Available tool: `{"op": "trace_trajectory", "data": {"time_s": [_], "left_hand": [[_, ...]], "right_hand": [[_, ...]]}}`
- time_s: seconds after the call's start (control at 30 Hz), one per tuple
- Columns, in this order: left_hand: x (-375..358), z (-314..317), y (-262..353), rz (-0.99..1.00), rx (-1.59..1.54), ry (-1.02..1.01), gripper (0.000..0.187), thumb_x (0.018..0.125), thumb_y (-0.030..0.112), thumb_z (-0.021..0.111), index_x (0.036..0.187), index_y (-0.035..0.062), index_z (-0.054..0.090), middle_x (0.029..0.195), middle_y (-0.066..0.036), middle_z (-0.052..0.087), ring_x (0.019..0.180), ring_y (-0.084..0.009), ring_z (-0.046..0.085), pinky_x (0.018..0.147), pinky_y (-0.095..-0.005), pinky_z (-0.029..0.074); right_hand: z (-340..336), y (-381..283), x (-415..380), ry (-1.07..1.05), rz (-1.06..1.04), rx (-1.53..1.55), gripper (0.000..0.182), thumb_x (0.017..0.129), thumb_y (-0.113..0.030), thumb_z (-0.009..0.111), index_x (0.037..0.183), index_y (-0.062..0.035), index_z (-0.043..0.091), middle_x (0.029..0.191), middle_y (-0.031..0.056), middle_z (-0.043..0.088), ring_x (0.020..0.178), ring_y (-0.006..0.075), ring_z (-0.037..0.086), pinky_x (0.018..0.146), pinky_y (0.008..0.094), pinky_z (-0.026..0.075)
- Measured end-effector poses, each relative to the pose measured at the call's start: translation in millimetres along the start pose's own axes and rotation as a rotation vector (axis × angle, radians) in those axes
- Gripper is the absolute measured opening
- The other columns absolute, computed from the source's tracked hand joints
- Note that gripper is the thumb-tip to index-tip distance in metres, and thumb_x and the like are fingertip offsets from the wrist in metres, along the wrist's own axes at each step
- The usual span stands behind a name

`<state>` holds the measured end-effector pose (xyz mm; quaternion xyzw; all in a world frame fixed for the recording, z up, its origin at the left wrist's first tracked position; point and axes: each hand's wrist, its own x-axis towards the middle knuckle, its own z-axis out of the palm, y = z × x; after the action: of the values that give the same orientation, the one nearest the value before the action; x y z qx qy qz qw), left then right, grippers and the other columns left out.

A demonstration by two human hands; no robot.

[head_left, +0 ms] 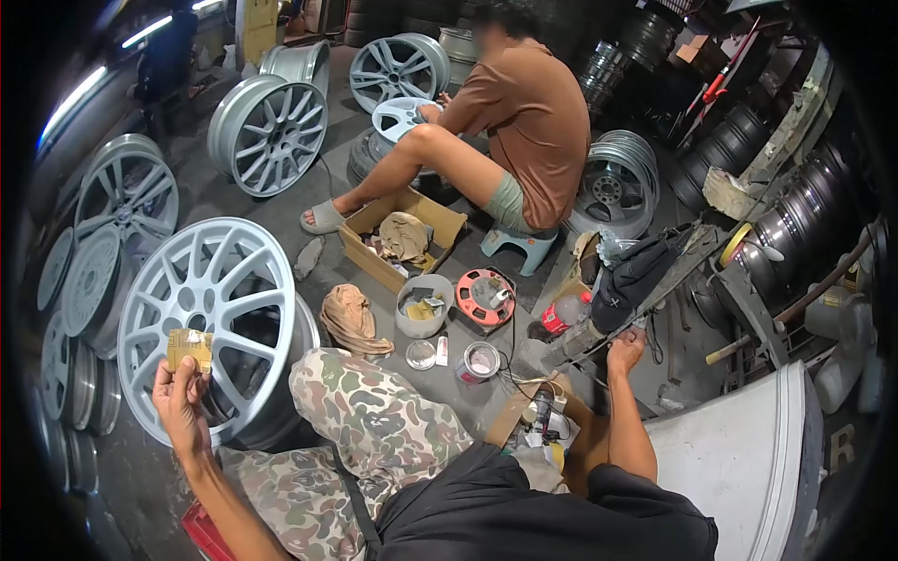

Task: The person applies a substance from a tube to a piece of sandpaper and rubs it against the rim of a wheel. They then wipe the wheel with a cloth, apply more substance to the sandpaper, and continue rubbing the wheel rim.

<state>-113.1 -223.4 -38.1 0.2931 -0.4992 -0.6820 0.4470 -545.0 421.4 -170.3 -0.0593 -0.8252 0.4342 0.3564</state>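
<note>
My left hand [183, 402] is raised in front of a large light grey wheel rim [271, 323], its thumb and fingers pinching a folded yellowish-brown piece of sandpaper [190, 352]. The rim stands tilted beside my left knee. On the right, my right hand [627, 348] is closed near the end of a metal frame [585, 341], below a black cloth bag [636, 285]. What its fingers hold, if anything, is too small to make out. A red-labelled bottle [567, 313] is just left of that hand.
A co-worker [538, 122] sits on a blue stool [519, 245] by another rim [402, 117]. Between us are a cardboard box [374, 257], a grey bucket [424, 323], a red cable reel [485, 297], an open can [479, 362] and a brown cloth [351, 318]. More rims stand left.
</note>
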Motion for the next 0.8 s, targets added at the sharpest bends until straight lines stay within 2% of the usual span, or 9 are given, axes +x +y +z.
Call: {"op": "trace_trajectory", "data": {"time_s": [0.17,0.37,0.43,0.47,0.53,0.6,0.67,0.77,0.8], "left_hand": [[2.7,-4.0,-5.6,0.004,0.018,-0.067,0.010,0.097,0.009,0.069,0.096,0.0071,0.059,0.079,0.002,0.062,0.057,0.0002,0.050,0.066,-0.0178,0.053],[12.1,2.9,-14.6,-0.020,0.010,-0.096,0.012,0.097,0.010,0.070,0.096,0.0060,0.059,0.086,-0.001,0.065,0.066,-0.0020,0.059,0.069,-0.0191,0.055],[15.1,7.7,-17.1,-0.029,0.011,-0.133,0.012,0.097,0.011,0.070,0.096,0.0058,0.059,0.087,-0.002,0.066,0.069,-0.0031,0.061,0.069,-0.0196,0.056],[16.2,7.9,-18.8,-0.035,0.013,-0.165,0.012,0.097,0.011,0.070,0.096,0.0056,0.059,0.089,-0.002,0.067,0.072,-0.0043,0.063,0.070,-0.0200,0.056],[16.7,5.5,-23.9,-0.036,0.022,-0.164,0.013,0.097,0.012,0.070,0.097,0.0055,0.059,0.089,-0.002,0.067,0.072,-0.0048,0.064,0.070,-0.0205,0.056],[13.9,7.6,-24.8,-0.050,0.048,-0.178,0.013,0.097,0.013,0.070,0.096,0.0056,0.060,0.089,-0.002,0.067,0.073,-0.0053,0.064,0.070,-0.0215,0.057],[9.9,17.4,-20.1,-0.068,0.073,-0.165,0.013,0.097,0.013,0.070,0.096,0.0057,0.060,0.087,-0.002,0.066,0.073,-0.0054,0.064,0.071,-0.0223,0.056],[-3.0,47.8,-11.5,-0.109,0.132,-0.230,0.013,0.096,0.013,0.071,0.097,0.0027,0.062,0.082,-0.001,0.065,0.067,-0.0045,0.060,0.070,-0.0237,0.057],[-10.0,60.4,-7.8,-0.125,0.143,-0.308,0.014,0.095,0.012,0.072,0.097,0.0013,0.063,0.080,0.000,0.064,0.065,-0.0049,0.059,0.070,-0.0240,0.057]], "right_hand": [[-10.1,-10.4,-2.3,-0.073,0.118,0.144,0.018,0.092,0.001,0.057,0.109,0.0038,0.059,0.092,0.0116,0.064,0.069,0.0173,0.066,0.052,0.0292,0.054],[-37.6,-29.6,-21.8,-0.167,-0.118,0.137,0.015,0.095,0.001,0.055,0.109,0.0054,0.059,0.095,0.0124,0.058,0.067,0.0189,0.066,0.054,0.0284,0.054],[-61.4,-44.4,-37.3,-0.305,-0.502,-0.234,0.014,0.098,-0.003,0.054,0.108,0.0052,0.059,0.094,0.0129,0.057,0.066,0.0198,0.065,0.056,0.0302,0.053],[-65.1,-48.9,-52.0,-0.310,-0.501,-0.233,0.014,0.098,-0.003,0.054,0.108,0.0052,0.059,0.094,0.0129,0.057,0.066,0.0198,0.065,0.056,0.0302,0.053],[-70.2,-50.5,-89.2,-0.240,0.007,-0.063,0.016,0.099,-0.008,0.054,0.108,0.0039,0.060,0.096,0.0126,0.058,0.065,0.0208,0.065,0.058,0.0333,0.053],[-68.0,2.1,-124.6,-0.344,-0.081,-0.171,0.016,0.099,-0.011,0.055,0.109,0.0014,0.060,0.094,0.0120,0.060,0.064,0.0211,0.065,0.060,0.0349,0.054],[-57.2,-22.4,-169.7,-0.534,0.192,-0.008,0.016,0.100,-0.012,0.055,0.108,0.0000,0.060,0.092,0.0133,0.063,0.069,0.0218,0.066,0.063,0.0360,0.055],[-27.3,-75.7,-207.9,-0.730,0.202,0.020,0.015,0.099,-0.012,0.057,0.106,0.0001,0.060,0.090,0.0158,0.065,0.081,0.0249,0.068,0.071,0.0393,0.055],[-12.5,-82.5,-215.4,-0.777,0.045,0.055,0.015,0.098,-0.013,0.060,0.104,0.0005,0.060,0.091,0.0168,0.065,0.086,0.0263,0.067,0.074,0.0402,0.054]]}}
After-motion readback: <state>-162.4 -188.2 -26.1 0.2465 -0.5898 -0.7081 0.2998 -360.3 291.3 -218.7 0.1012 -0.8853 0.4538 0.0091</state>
